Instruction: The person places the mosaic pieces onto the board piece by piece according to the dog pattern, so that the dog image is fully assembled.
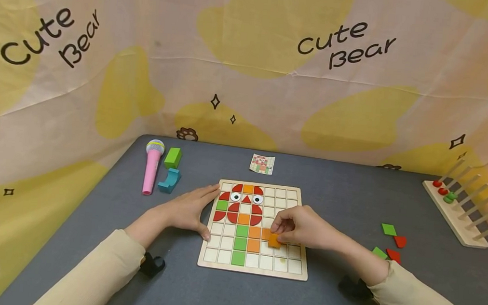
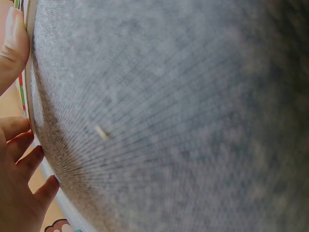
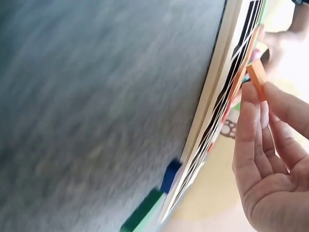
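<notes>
A wooden grid board lies on the table, partly filled with red, green and orange pieces. Two round eye pieces sit near its top. My left hand steadies the board's left side, fingers spread, fingertips at the upper corner and thumb on the lower edge. In the left wrist view, the left hand's fingers lie along the rim. Between thumb and fingers, my right hand pinches an orange square tile. It holds the tile over cells right of the set orange tiles.
A small pattern card lies behind the board. At the left are a pink toy microphone, a green block and a teal curved block. Loose green tiles and red pieces lie right, near a wooden peg rack.
</notes>
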Demonstrator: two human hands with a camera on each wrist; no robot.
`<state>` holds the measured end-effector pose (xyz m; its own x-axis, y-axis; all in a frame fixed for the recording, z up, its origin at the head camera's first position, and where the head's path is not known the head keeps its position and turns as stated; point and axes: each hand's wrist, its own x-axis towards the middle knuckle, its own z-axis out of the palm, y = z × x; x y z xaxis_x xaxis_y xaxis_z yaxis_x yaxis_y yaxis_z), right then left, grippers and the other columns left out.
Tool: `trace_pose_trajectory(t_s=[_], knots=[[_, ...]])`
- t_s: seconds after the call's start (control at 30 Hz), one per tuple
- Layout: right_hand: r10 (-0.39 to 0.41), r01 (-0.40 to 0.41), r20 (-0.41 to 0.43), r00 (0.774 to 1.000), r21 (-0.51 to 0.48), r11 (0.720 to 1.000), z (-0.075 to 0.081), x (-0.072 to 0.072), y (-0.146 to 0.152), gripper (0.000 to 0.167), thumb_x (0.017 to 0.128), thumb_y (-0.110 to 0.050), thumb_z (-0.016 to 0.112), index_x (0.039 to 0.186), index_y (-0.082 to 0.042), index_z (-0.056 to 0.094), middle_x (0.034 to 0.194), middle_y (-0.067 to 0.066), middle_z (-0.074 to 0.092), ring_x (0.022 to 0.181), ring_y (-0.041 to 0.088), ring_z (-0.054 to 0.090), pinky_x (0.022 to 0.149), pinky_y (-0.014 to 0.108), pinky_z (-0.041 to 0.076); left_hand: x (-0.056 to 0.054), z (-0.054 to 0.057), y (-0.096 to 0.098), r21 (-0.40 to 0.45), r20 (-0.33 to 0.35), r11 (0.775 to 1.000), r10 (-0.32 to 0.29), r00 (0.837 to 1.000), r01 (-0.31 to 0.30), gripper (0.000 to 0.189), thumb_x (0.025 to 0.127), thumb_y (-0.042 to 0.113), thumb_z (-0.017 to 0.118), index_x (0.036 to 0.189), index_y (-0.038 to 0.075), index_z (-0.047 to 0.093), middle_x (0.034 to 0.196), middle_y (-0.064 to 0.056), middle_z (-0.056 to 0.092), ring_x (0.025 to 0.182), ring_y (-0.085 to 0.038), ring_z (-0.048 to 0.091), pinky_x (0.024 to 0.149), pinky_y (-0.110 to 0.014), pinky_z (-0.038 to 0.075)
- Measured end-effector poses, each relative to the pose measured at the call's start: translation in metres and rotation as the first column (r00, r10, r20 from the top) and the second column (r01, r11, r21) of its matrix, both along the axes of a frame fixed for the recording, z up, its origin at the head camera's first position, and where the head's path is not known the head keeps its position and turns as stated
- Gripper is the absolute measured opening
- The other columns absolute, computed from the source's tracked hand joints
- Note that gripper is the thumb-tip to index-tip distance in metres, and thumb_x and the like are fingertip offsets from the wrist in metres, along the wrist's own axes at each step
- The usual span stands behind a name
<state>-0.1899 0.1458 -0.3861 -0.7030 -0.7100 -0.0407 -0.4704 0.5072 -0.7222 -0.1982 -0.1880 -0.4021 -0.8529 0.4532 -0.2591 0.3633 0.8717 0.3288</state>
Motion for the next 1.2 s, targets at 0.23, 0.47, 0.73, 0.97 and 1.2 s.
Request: trace_pose_trajectory(t_s=[0.23, 0.47, 0.73, 0.97, 1.2], knots=[[0.005, -0.005, -0.001, 1.000, -0.008, 1.000, -0.003, 0.004, -0.010, 0.010, 0.082, -0.002, 0.075, 0.086, -0.011, 0.073, 0.074, -0.004, 0.070, 0.066, -0.001, 0.059, 0.065, 0.016, 0.053, 0.000, 0.000, 0.000, -0.003, -0.008, 1.000, -0.003, 1.000, 0.003, 0.126, 0.062, 0.065, 0.082, 0.159, 0.012, 0.020, 0.168, -0.007, 0.016, 0.153, -0.035, 0.023, 0.119, -0.062, 0.028], [0.014, -0.014, -0.015, 1.000, 0.008, 1.000, -0.003, 0.008, -0.016, 0.008, 0.080, -0.001, 0.075, 0.083, -0.008, 0.073, 0.072, -0.005, 0.070, 0.065, -0.003, 0.059, 0.065, 0.016, 0.053, -0.001, 0.000, 0.000, -0.001, -0.014, 1.000, -0.009, 1.000, 0.009, 0.126, 0.062, 0.065, 0.082, 0.158, 0.012, 0.021, 0.168, -0.008, 0.017, 0.153, -0.035, 0.023, 0.119, -0.061, 0.029], [0.025, -0.024, -0.034, 0.999, 0.023, 0.999, -0.006, 0.010, -0.020, 0.008, 0.079, -0.002, 0.077, 0.081, -0.009, 0.074, 0.071, -0.005, 0.070, 0.064, -0.004, 0.058, 0.064, 0.015, 0.052, 0.000, 0.000, 0.000, -0.002, -0.006, 1.000, -0.006, 1.000, 0.006, 0.125, 0.063, 0.063, 0.083, 0.158, 0.011, 0.021, 0.168, -0.009, 0.018, 0.153, -0.036, 0.023, 0.118, -0.062, 0.029], [0.014, -0.012, -0.063, 0.998, 0.042, 0.999, -0.006, 0.012, -0.022, 0.009, 0.078, -0.002, 0.078, 0.080, -0.010, 0.075, 0.071, -0.006, 0.070, 0.064, -0.005, 0.056, 0.063, 0.015, 0.051, 0.000, -0.001, 0.000, -0.002, -0.002, 1.000, -0.009, 1.000, 0.009, 0.124, 0.063, 0.063, 0.082, 0.158, 0.012, 0.021, 0.168, -0.009, 0.018, 0.153, -0.036, 0.023, 0.119, -0.062, 0.029], [0.017, -0.011, -0.097, 0.995, 0.062, 0.998, -0.003, 0.011, -0.018, 0.011, 0.078, -0.002, 0.078, 0.081, -0.013, 0.075, 0.070, -0.008, 0.069, 0.064, -0.004, 0.053, 0.061, 0.015, 0.048, -0.001, -0.001, 0.000, 0.000, -0.004, 1.000, -0.015, 1.000, 0.015, 0.124, 0.063, 0.063, 0.082, 0.158, 0.012, 0.021, 0.168, -0.010, 0.017, 0.153, -0.036, 0.023, 0.118, -0.063, 0.029]])
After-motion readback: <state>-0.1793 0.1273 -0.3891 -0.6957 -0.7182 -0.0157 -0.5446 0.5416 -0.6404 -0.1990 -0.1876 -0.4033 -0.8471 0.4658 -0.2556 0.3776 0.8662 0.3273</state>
